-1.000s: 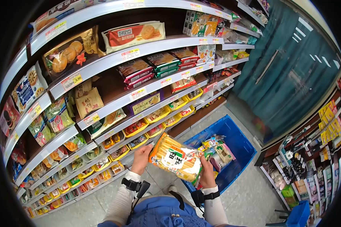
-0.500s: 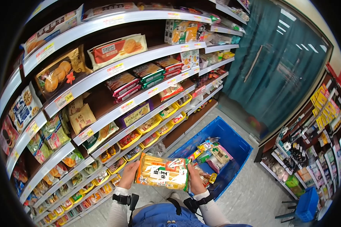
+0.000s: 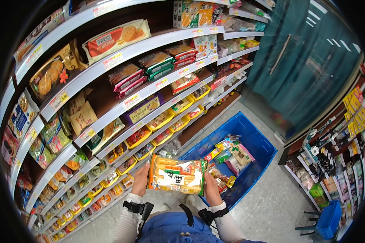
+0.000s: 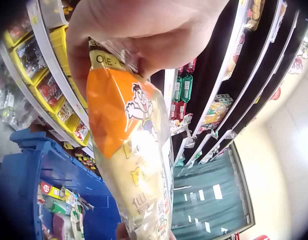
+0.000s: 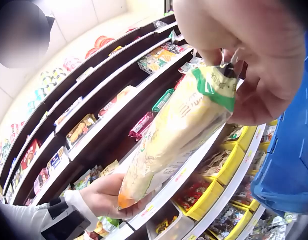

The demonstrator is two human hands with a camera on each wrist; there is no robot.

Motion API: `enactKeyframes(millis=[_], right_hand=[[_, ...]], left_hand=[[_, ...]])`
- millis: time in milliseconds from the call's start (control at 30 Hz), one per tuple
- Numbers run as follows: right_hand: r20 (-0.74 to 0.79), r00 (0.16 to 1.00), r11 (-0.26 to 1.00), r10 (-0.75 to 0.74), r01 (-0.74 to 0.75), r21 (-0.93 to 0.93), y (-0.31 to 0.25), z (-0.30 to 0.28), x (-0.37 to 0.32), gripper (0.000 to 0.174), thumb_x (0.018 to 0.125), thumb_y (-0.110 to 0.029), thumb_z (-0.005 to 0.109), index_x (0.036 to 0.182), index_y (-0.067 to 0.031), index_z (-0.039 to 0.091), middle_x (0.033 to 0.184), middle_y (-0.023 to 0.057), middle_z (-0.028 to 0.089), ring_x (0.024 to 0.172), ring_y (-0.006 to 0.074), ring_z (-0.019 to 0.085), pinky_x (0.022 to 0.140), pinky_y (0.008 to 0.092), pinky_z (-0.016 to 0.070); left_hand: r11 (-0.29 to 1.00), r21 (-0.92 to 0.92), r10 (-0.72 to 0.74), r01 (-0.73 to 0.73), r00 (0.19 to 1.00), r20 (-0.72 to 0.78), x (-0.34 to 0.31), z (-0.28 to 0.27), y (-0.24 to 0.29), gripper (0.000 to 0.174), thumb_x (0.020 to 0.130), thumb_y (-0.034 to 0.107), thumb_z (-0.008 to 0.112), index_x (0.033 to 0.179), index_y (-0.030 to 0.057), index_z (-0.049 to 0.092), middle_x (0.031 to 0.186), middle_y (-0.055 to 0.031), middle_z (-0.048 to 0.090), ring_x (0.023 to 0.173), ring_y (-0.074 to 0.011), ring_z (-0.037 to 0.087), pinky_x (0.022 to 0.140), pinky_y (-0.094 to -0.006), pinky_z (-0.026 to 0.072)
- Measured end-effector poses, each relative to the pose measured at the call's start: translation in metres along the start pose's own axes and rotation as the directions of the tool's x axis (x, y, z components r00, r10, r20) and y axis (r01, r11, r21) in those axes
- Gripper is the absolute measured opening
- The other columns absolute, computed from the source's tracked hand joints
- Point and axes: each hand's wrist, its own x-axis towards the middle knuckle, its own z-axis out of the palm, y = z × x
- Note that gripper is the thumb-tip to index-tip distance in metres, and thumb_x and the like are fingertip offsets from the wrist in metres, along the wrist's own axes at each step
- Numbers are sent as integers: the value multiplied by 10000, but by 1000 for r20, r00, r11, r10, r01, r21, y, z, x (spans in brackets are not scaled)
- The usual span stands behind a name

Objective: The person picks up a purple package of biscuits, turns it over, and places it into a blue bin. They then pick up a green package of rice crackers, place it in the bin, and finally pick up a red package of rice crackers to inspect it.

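Between both hands, in front of the body, is a clear bag of rice crackers (image 3: 175, 175) with orange and green corners and large dark lettering facing up. My left hand (image 3: 140, 180) grips its left end. The left wrist view shows those fingers (image 4: 144, 30) curled over the crimped edge of the bag. At the opposite end, my right hand (image 3: 212, 189) holds the bag's green-cornered edge, pinched between thumb and fingers in the right wrist view. Just beyond the right hand stands a blue crate (image 3: 267, 160) with several snack packs (image 3: 237, 160) inside.
Curved shelves (image 3: 121, 56) of biscuits and snacks rise along the left, with yellow bins (image 3: 163, 120) on the lower rows. A green curtain (image 3: 308, 81) covers a door at the back right. Another stocked rack (image 3: 324, 162) and a blue stool (image 3: 329, 219) stand at right.
The bag has turned from a slant to nearly level and tips more toward the camera, lying lower left than a second ago. Both hands keep hold of its ends.
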Motion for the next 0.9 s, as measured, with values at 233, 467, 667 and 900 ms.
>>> enactKeyframes(millis=[233,467,667,900], right_hand=[[-47,995,984,-89,81,-158,-7,-28,0,290,952,-247,436,963,-1,588,908,25,607,810,77,556,741,216,441],[2,999,989,-42,42,-143,-32,-29,1,271,951,-240,442,943,-10,586,874,12,599,767,70,546,696,214,443],[39,981,923,-192,194,-331,-12,-52,19,283,952,-235,449,883,0,591,829,-3,582,730,51,504,655,208,423],[7,999,993,-46,46,-104,-31,-32,24,255,932,-199,493,866,13,619,766,14,611,667,59,540,594,214,443]], left_hand=[[996,-16,-88,88,996,19,1,12,-25,386,945,325,451,1020,-22,603,933,-23,609,822,-72,534,739,-226,432],[987,60,-150,152,988,-32,-5,22,-38,464,934,395,450,1064,-28,590,976,-32,612,839,-76,538,758,-232,431],[995,63,-66,77,985,-160,-14,33,-48,453,941,379,445,1015,-32,620,890,-14,620,774,-61,529,706,-224,446],[991,-117,-74,56,985,-154,-25,25,-58,449,945,369,439,992,-43,611,887,-22,615,766,-69,531,688,-234,452]])
